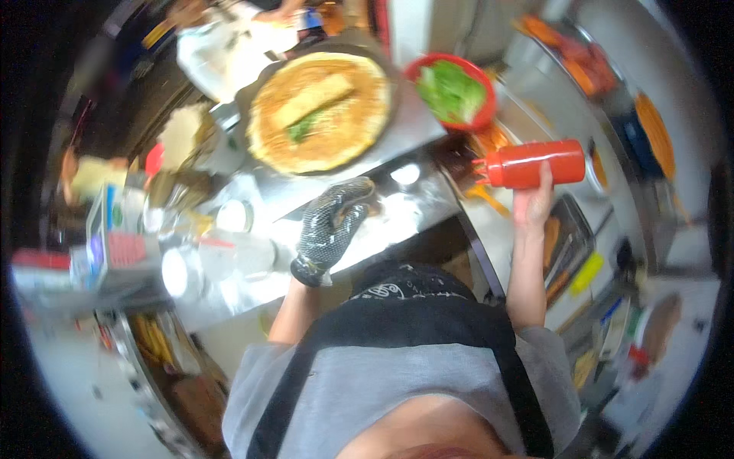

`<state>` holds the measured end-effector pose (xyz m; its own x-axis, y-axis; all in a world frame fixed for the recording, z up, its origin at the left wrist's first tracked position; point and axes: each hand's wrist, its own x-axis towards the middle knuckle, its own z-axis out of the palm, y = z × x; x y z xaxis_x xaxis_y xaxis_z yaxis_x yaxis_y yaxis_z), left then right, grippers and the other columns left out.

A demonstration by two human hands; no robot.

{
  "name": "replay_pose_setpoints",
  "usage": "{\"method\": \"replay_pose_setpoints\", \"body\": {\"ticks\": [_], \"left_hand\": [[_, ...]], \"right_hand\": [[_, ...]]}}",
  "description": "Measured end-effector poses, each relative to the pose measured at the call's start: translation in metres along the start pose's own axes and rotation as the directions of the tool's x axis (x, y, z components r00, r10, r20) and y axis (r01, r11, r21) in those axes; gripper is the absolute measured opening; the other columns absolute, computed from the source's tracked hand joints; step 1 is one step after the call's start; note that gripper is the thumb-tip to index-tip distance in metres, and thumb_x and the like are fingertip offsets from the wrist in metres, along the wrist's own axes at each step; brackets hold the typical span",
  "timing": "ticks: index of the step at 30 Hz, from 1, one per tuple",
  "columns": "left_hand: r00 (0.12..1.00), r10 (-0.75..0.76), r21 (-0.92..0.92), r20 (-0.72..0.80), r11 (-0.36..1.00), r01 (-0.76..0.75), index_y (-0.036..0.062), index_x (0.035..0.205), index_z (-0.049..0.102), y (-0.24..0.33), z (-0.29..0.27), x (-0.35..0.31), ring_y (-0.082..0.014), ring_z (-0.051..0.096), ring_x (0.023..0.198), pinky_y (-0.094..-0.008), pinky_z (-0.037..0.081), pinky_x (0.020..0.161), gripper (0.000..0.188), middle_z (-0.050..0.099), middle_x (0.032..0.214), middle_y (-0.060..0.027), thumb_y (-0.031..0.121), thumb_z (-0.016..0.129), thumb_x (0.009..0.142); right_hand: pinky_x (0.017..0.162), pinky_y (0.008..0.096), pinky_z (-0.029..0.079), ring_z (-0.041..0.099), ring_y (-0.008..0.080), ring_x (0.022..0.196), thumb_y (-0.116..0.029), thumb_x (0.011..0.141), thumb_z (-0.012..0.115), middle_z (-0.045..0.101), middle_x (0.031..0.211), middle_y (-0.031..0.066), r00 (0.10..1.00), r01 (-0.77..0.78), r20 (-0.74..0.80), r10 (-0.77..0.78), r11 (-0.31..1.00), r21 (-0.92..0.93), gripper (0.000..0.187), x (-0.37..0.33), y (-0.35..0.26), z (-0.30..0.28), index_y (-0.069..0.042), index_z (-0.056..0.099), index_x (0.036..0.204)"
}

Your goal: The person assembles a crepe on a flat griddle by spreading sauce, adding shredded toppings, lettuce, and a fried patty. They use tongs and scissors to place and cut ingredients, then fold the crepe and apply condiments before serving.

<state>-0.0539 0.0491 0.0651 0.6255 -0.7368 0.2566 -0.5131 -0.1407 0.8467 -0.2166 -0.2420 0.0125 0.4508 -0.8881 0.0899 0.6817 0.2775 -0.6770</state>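
Observation:
A red squeeze bottle (531,164) with several thin nozzles lies sideways in my right hand (533,200), its tips pointing left. My bare fingers are wrapped around the bottle. My left hand (334,228) wears a black, rough-textured glove spotted with white. It hovers over the metal counter just below the griddle, thumb and fingers curved apart with nothing visible between them. On the round griddle (384,57) lies a large thin crepe (359,141), spread with orange-brown sauce. A flat yellow rectangular piece (315,100) and some chopped greens (303,128) rest on it.
A red bowl of lettuce (453,92) stands right of the griddle. Lidded containers (235,216) crowd the metal counter (294,229) on the left. A tray with long utensils (564,245) sits by my right forearm. Another person (218,50) is beyond the griddle, upper left.

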Motion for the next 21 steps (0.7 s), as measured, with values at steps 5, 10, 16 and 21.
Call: {"method": "replay_pose_setpoints", "body": {"ticks": [5,10,16,21], "left_hand": [[0.927,-0.237,-0.151,-0.289,0.968,0.2,0.0003,0.108,0.063,-0.042,-0.071,-0.054,-0.017,0.06,0.1,-0.0295,0.047,0.085,0.024,0.064,0.106,-0.0116,0.002,0.062,0.084],[0.861,-0.322,-0.075,-0.393,0.945,0.319,0.0,0.107,0.062,-0.073,-0.105,-0.09,-0.0173,0.061,0.097,-0.0295,0.048,0.084,0.024,0.064,0.103,-0.0117,0.004,0.063,0.084],[0.795,-0.434,-0.251,-0.424,0.9,0.358,-0.002,0.11,0.061,-0.099,-0.112,-0.109,-0.0184,0.058,0.102,-0.0293,0.044,0.089,0.024,0.063,0.108,-0.0124,0.002,0.059,0.086],[0.785,-0.404,-0.196,-0.47,0.915,0.353,0.0005,0.108,0.062,-0.106,-0.119,-0.104,-0.0174,0.059,0.098,-0.0301,0.046,0.087,0.024,0.063,0.105,-0.0112,0.004,0.062,0.084]], "right_hand": [[0.101,0.0421,0.039,0.05,0.0246,0.114,-0.007,0.076,0.067,0.052,0.121,0.012,0.875,0.04,0.483,0.04,0.987,-0.153,0.061,0.015,0.134,0.17,-0.005,0.039,0.13],[0.087,0.0316,0.047,0.058,0.0161,0.097,-0.006,0.072,0.075,0.061,0.104,0.0052,0.727,0.2,0.683,0.066,0.932,-0.303,0.047,0.019,0.202,0.282,-0.005,0.053,0.113],[0.088,0.0312,0.046,0.057,0.0158,0.099,-0.008,0.071,0.078,0.059,0.108,0.0048,0.669,0.078,0.729,0.147,0.961,-0.266,0.056,0.038,0.29,0.311,-0.006,0.048,0.118],[0.089,0.0311,0.046,0.056,0.0163,0.101,-0.011,0.069,0.08,0.059,0.109,0.0047,0.675,0.062,0.711,0.199,0.944,-0.323,0.06,0.042,0.309,0.311,-0.006,0.048,0.12]]}}
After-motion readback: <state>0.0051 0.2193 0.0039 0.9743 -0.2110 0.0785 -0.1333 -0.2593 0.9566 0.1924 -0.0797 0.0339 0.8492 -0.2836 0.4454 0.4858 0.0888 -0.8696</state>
